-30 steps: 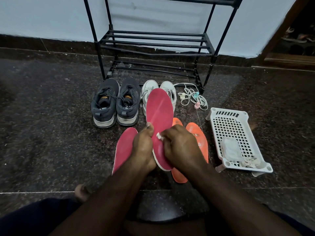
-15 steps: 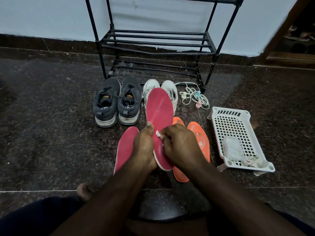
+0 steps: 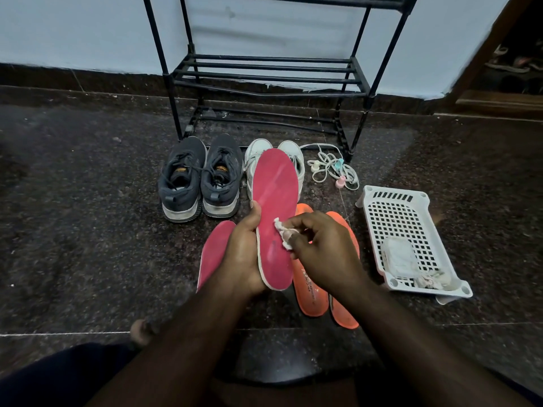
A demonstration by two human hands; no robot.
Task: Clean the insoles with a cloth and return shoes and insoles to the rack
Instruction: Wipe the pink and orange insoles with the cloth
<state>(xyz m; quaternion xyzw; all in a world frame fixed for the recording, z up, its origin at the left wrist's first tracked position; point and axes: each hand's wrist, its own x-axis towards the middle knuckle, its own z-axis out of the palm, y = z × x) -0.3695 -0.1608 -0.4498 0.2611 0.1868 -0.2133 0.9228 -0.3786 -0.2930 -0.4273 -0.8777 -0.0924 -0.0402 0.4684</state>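
The right hand (image 3: 320, 248) has slid off the red insole (image 3: 274, 215) at frame centre, still pinching the cloth (image 3: 282, 235), while the left hand (image 3: 242, 254) grips its edge; firm full-length strokes would clean best.

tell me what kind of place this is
Probably a home entryway or shoe corner: a black metal shoe rack stands against a painted wall, with dark sneakers and white sneakers lined up before it on a speckled stone floor.

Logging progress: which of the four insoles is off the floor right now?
The pink insole held upright by the left hand; the other pink insole and both orange insoles lie flat.
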